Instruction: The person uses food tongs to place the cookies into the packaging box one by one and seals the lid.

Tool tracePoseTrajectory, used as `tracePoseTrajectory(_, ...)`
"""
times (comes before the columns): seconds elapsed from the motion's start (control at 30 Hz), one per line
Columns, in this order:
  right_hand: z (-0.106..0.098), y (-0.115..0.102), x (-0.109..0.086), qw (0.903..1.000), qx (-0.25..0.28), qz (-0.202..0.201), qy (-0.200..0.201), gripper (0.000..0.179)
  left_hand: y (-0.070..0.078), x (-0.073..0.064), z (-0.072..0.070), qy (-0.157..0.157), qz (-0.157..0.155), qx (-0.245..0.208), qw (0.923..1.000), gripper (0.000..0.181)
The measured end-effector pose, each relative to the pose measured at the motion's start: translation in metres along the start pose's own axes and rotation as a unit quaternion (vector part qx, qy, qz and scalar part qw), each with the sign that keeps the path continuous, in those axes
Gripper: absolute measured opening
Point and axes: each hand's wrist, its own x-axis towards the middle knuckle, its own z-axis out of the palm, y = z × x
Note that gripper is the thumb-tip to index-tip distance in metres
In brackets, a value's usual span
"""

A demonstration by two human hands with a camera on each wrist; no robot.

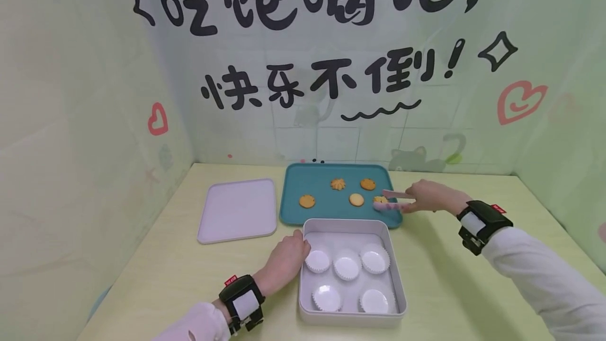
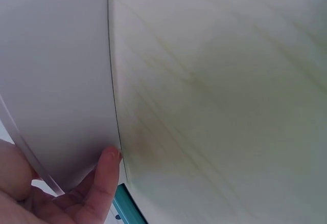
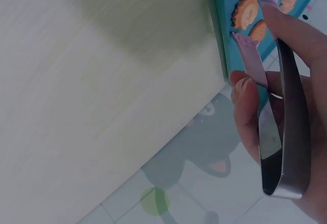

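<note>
My right hand (image 1: pixel 433 197) holds a pair of tongs (image 3: pixel 295 137) with a metal body and pink tips. The tips are spread around a flower-shaped cookie (image 1: pixel 380 200) at the right side of the teal tray (image 1: pixel 293 180). Other cookies, round or scalloped, lie on that tray, among them a pale round cookie (image 1: pixel 356 200). My left hand (image 1: pixel 281 261) grips the left wall of a white square box (image 1: pixel 352 320), thumb on one side and fingers on the other in the left wrist view. Inside the box sit several white paper cups (image 1: pixel 347 266), with nothing in them.
A pale lilac tray (image 1: pixel 239 209) lies left of the teal tray, on the light wooden table (image 1: pixel 165 283). Behind the table hangs a printed cloth backdrop (image 1: pixel 312 136), with cloth walls on both sides. The box's far edge stands close against the teal tray's near edge.
</note>
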Motion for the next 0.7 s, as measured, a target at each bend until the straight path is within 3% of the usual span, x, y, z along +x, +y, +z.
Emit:
tracePoseTrajectory(0.1,-0.004,-0.004,0.0,0.9998,-0.014,0.0,-0.012,0.049,0.001,0.0,-0.001,-0.004,-0.011,-0.01,0.9999,0.02)
tracePoseTrajectory(0.27,-0.009,-0.008,0.003,0.9991,-0.038,0.007,0.018,0.026,0.0,0.0,-0.001,-0.009,-0.023,-0.02,0.9995,0.02)
tracePoseTrajectory(0.5,-0.011,-0.011,0.007,0.9976,-0.063,0.014,0.025,0.017,0.0,0.0,0.0,0.002,-0.009,-0.017,0.9998,0.02)
tracePoseTrajectory(0.7,-0.011,-0.012,0.003,0.9971,-0.045,-0.033,0.052,0.023,0.001,0.0,0.0,-0.002,-0.013,-0.021,0.9997,0.02)
